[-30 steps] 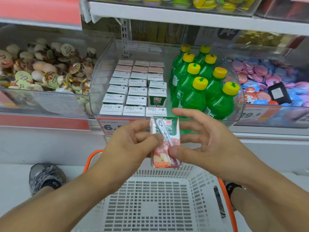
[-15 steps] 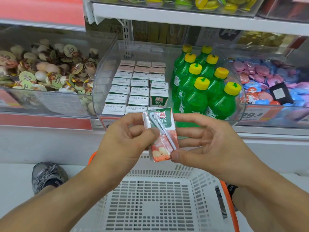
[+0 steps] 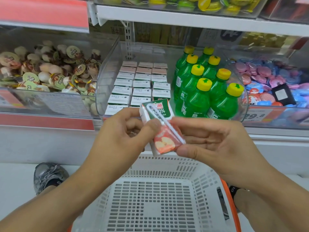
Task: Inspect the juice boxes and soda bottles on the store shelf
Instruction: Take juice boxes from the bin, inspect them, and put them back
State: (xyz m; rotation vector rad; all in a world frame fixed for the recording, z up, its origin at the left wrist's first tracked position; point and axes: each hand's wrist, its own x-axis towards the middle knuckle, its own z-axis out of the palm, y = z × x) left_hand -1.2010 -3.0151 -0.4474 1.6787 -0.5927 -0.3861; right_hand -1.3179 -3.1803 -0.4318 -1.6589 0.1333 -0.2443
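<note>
On the left of the scene, in a clear bin on the shelf, the round snack cups are left untouched, and a grey shoe is seen on the floor below them. Moving right, the left hand is found clamped on the held juice box: the thumb is pressed across its front face and the curled fingers are tucked behind its left side. The carton has been lifted and tipped in the last second; where it was held lower and nearly upright, it is now raised in front of the bin's near edge, with its top tilted to the left and its wrapped straw running diagonally across the face. Behind it, the stocked juice boxes are ranked in neat rows inside the clear bin, and a gap in the near right column is judged to be where this one belongs. Further right, the green soda bottles with yellow caps are standing upright in the same bin, not yet handled. The right hand is closed on the carton's lower right corner, thumb under, fingers laid behind. Below, the white basket is waiting. The turn suggests that the faces are being checked one by one; the bottles are judged still to be inspected.
</note>
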